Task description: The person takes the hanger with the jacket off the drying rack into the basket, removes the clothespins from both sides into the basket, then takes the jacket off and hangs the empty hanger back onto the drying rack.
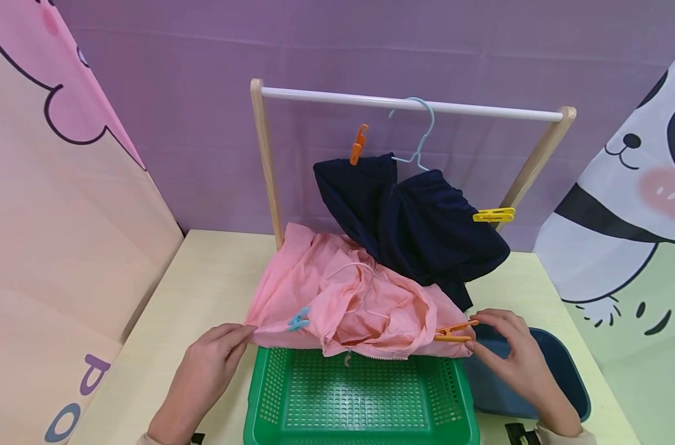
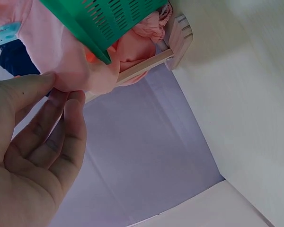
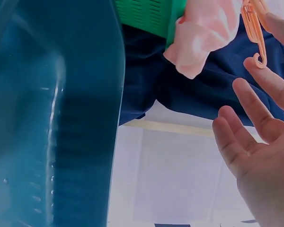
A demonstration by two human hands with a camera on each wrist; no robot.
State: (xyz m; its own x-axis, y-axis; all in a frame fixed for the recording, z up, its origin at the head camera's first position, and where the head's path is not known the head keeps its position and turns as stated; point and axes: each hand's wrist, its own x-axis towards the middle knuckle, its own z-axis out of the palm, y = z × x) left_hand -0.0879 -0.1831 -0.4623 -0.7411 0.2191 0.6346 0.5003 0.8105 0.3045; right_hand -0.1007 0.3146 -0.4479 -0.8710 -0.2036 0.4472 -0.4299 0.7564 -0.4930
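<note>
Our left hand [image 1: 204, 364] pinches the pink fabric jacket's [image 1: 343, 303] corner; right hand [image 1: 512, 358] fingers [image 1: 484, 318] pinch the orange plastic clothespin [image 1: 454, 334]. Risk: clip snags, dragging fabric off.

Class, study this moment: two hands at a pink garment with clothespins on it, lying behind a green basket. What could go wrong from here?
1. The right hand pinches the orange clothespin at the pink garment's edge; it may slip off or tug the fabric.
2. The left hand holds only a corner, so the garment could sag into the green basket.
3. The navy garment overlaps the pink one and might get dragged along.
</note>
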